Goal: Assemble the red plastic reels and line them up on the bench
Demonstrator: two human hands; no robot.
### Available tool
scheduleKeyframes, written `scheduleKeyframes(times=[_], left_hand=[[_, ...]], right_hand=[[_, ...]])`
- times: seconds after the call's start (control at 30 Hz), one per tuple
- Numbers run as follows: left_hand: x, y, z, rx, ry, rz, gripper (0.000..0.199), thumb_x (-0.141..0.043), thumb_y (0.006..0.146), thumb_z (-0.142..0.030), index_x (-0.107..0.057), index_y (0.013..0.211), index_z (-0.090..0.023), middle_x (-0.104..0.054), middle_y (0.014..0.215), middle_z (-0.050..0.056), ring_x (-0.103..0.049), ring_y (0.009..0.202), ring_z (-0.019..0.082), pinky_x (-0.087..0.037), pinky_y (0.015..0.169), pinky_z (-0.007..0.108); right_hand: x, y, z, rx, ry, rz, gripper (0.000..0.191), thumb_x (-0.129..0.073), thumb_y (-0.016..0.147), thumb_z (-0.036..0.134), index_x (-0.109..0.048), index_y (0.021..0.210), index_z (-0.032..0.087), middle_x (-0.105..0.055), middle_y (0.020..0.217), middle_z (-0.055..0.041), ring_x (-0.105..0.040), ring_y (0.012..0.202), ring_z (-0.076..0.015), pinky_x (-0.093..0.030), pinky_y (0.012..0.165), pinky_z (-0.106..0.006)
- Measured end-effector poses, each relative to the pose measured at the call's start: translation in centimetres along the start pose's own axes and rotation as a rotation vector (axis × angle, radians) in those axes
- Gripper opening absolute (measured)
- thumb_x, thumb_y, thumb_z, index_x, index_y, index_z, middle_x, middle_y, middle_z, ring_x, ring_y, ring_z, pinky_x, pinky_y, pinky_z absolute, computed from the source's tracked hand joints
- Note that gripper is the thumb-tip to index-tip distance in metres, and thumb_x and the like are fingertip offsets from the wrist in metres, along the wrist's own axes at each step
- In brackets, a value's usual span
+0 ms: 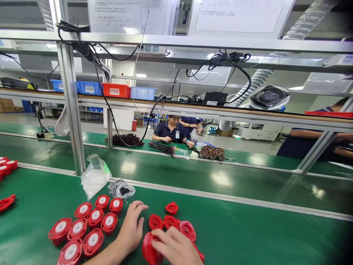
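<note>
My right hand (178, 246) is closed around a red round plastic part (149, 250) near the bottom of the view, its fingers over the top. Just left of it, my left hand (132, 225) is raised over the green table with thumb and fingers apart, holding nothing. Several red parts with white discs in their centres (95, 217) stand in rows to its left. Beyond my right hand lie several red parts without white discs (187, 230), one of them (172, 208) set a little farther back. My right hand partly hides this group.
A clear bag of white pieces (95, 176) and a smaller bag of black pieces (121, 189) lie behind the rows. More red parts (8, 166) sit at far left. A metal post (70, 103) rises from the bench edge. Across the line, a person (172, 130) works at another table.
</note>
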State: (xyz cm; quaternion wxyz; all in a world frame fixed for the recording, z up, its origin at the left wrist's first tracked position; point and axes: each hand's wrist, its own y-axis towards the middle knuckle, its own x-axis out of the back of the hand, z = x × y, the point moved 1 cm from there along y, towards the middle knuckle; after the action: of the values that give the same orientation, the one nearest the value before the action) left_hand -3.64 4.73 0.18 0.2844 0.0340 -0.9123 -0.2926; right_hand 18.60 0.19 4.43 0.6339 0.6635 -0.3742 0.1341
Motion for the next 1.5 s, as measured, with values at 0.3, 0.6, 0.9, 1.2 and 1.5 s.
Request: scheduleKeyframes(times=[0.3, 0.6, 0.9, 1.2, 1.5], left_hand=[[-0.1, 0.6, 0.1, 0.169, -0.153, 0.019, 0.026, -0.045, 0.095, -0.030, -0.067, 0.106, -0.020, -0.066, 0.111, 0.010, -0.063, 0.104, 0.026, -0.055, 0.087, 0.042], [1.3, 0.5, -0.2, -0.072, 0.412, -0.047, 0.047, -0.039, 0.093, -0.010, -0.065, 0.131, -0.022, -0.055, 0.143, 0.017, -0.050, 0.136, 0.033, -0.045, 0.113, 0.058], [3.3, -1.3, 0.1, 0.066, 1.346, 0.063, 0.062, -0.053, 0.081, -0.002, -0.062, 0.141, -0.014, -0.058, 0.145, 0.024, -0.051, 0.136, 0.047, -0.010, 0.121, 0.075], [0.9, -1.3, -2.9, -0.073, 0.375, 0.257, 0.065, -0.049, 0.078, 0.000, -0.062, 0.136, -0.028, -0.063, 0.133, 0.012, -0.059, 0.123, 0.028, -0.050, 0.111, 0.049], [-1.8, -0.9, -0.4, 0.203, -0.065, 0.228, 0.076, -0.064, 0.074, -0.014, -0.048, 0.148, -0.020, -0.052, 0.150, 0.015, -0.047, 0.142, 0.030, -0.031, 0.125, 0.051]], right_hand=[[-2.0, -0.3, -0.7, -0.015, 0.028, -0.030, 0.029, -0.046, 0.107, 0.034, -0.060, 0.128, 0.020, -0.075, 0.119, -0.0122, -0.058, 0.070, -0.0206, -0.054, 0.066, -0.033], [-0.6, -1.3, -5.2, -0.336, 0.331, 0.116, 0.038, -0.056, 0.101, 0.049, -0.063, 0.131, 0.026, -0.071, 0.119, -0.0084, -0.064, 0.104, -0.0243, -0.053, 0.093, -0.038], [-2.5, -5.1, -12.8, -1.252, 0.254, 0.113, 0.054, -0.051, 0.095, 0.063, -0.078, 0.095, 0.016, -0.075, 0.080, -0.0108, -0.069, 0.079, -0.0281, -0.050, 0.072, -0.037], [-4.1, -5.6, -12.9, -1.193, 0.364, 0.100, 0.017, -0.059, 0.084, 0.024, -0.071, 0.091, 0.015, -0.076, 0.088, -0.0076, -0.067, 0.072, -0.0179, -0.052, 0.070, -0.029], [-4.6, -2.7, -11.6, -1.069, 0.200, 0.145, 0.055, -0.045, 0.102, 0.048, -0.052, 0.150, 0.022, -0.054, 0.148, -0.0163, -0.053, 0.134, -0.0325, -0.043, 0.111, -0.049]])
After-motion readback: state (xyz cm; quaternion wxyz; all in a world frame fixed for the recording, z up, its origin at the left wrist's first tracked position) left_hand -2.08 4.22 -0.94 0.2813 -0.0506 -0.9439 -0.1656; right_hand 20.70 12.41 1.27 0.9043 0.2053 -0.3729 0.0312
